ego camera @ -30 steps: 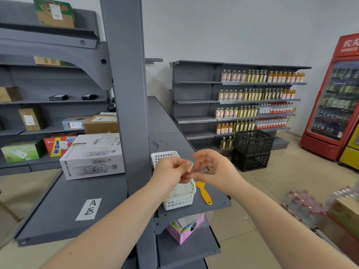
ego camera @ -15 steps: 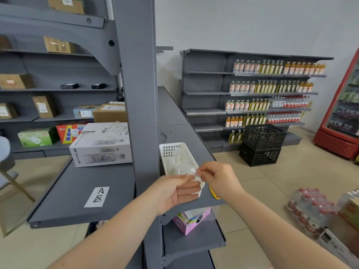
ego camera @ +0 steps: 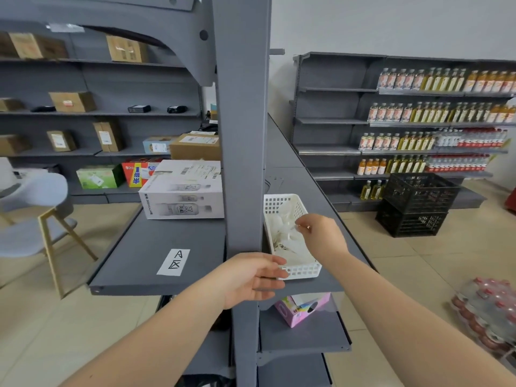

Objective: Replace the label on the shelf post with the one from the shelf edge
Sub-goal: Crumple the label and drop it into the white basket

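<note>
A person stands at the end of a grey store shelving unit, both bare arms stretched toward its upright shelf post. The right hand hovers over a white perforated basket that sits on the shelf to the right of the post, close to that shelf's front edge; its thumb and forefinger are pinched narrowly on a small scrap of something pale, too small and blurred to identify. The basket holds crumpled white pieces. The left hand is loosely open, fingers relaxed and slightly curled, held in front of the post's foot with its fingertips by the basket's near left corner; whether they touch it cannot be told.

On the grey shelf to the left of the post, a white label marked with black characters lies flat near the front edge, well apart from both hands. No label can be made out on the post's visible face. A white carton printed with bottles sits toward the back of that same shelf, against the post. A pink box rests on the lower shelf beneath the basket. Across the aisle, black crates are stacked on the floor before shelves of bottled drinks.
</note>
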